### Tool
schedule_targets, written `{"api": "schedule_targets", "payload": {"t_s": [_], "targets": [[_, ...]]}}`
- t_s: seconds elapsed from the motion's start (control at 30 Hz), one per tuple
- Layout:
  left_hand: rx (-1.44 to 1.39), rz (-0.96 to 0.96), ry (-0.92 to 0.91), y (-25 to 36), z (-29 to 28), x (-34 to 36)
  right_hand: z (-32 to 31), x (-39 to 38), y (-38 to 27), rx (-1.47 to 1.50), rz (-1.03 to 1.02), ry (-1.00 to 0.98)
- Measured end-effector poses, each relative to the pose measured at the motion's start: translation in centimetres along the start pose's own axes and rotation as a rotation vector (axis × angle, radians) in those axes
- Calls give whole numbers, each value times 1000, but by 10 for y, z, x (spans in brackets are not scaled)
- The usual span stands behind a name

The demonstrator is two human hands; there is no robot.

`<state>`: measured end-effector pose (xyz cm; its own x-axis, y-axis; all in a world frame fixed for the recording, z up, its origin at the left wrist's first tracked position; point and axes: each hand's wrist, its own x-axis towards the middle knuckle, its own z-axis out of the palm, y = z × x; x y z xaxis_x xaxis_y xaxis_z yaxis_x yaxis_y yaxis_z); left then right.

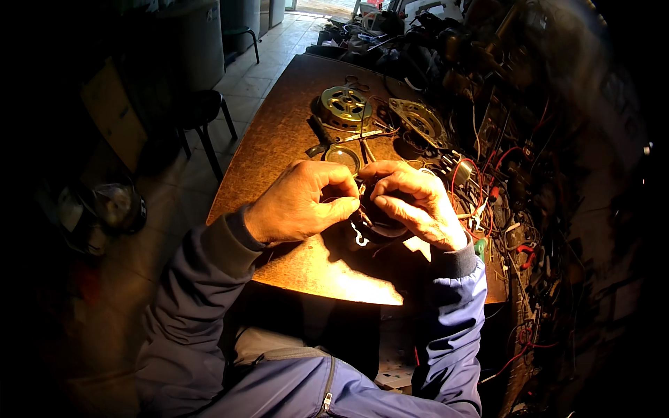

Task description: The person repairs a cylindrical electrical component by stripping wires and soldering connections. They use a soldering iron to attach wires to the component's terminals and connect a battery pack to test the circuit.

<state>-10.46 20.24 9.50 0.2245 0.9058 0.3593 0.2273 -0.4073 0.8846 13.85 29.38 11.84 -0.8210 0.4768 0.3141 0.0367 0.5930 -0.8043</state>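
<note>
My left hand (301, 203) and my right hand (417, 203) meet over the wooden table, thumb and forefinger pinched together on each. What lies between the fingertips is too small and shaded to make out. Just under the right fingers sits a dark, round part (385, 228), largely covered by the hands. A pale metal tab (359, 237) sticks out at its near left side. Beyond my hands a shallow round metal dish (343, 157) rests on the table, close to the left knuckles.
Farther back on the table (268, 150) lie a brass-coloured motor housing (334, 120) and an open metal end cover (433, 131). Red wires (456, 174) and heaped parts crowd the right side. A dark stool (202, 108) stands on the floor at left.
</note>
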Motion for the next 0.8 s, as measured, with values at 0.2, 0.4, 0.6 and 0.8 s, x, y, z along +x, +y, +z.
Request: {"api": "schedule_targets", "payload": {"t_s": [0.2,0.4,0.6,0.8], "targets": [[13,15,6,0,0,0,-2,-3,19,200,111,283],[41,-6,-17,1,-1,0,-1,-2,29,265,160,341],[-35,-79,-43,1,2,0,1,0,40,118,142,338],[225,22,-44,10,6,4,2,1,46,22,77,366]]}}
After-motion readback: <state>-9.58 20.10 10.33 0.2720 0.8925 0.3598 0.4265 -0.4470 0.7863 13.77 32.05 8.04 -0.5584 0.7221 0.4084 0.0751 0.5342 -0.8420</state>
